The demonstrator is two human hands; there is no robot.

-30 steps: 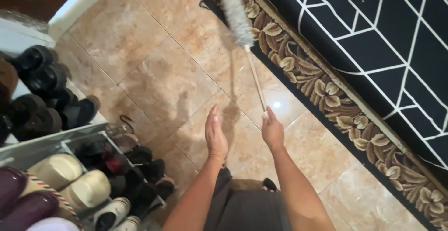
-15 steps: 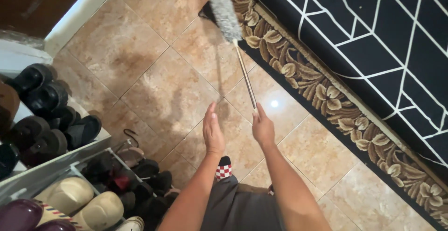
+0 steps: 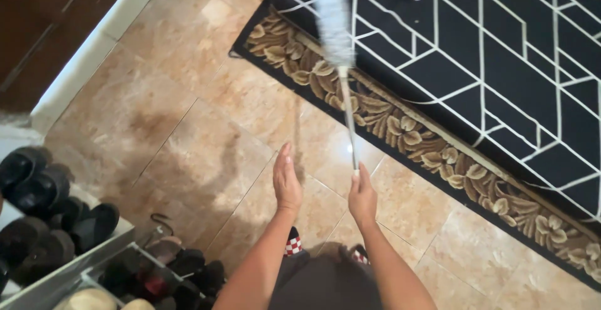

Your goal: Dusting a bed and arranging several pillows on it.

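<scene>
The right hand is gripping the end of a long thin-handled duster, fingers wrapped around the stick. The duster's fluffy grey head, blurred, is reaching out over the black rug with its white lines and leafy brown border. The left hand is holding nothing, flat and open, just beside the right hand, above the tan tiled floor. A shoe rack is standing well away from the rug.
</scene>
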